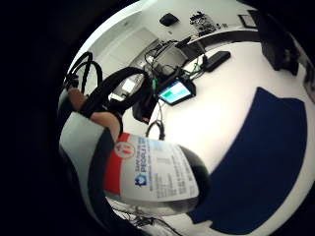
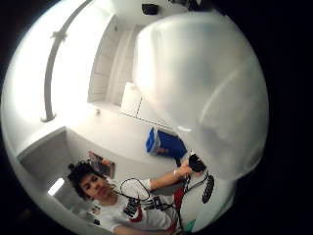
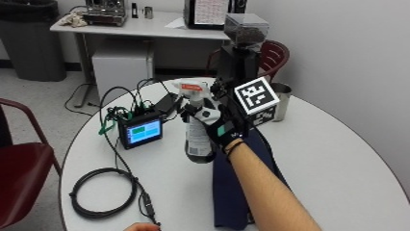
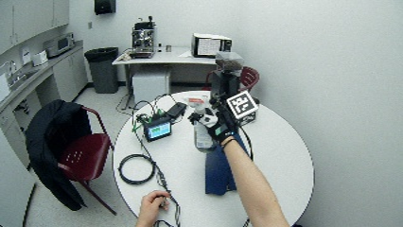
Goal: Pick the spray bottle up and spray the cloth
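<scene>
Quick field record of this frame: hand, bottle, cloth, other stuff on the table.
right hand: gloved, fingers curled round the spray bottle, raised above the table
spray bottle: upright, off the table, white spray head with red part on top, label on its side
cloth: dark blue, flat on the table under the forearm, bottle not touching it
other hand: bare, at the near table edge by a cable
also on table: small lit screen, coiled black cable, metal cup
task stage: bottle picked up; no spray visible
</scene>
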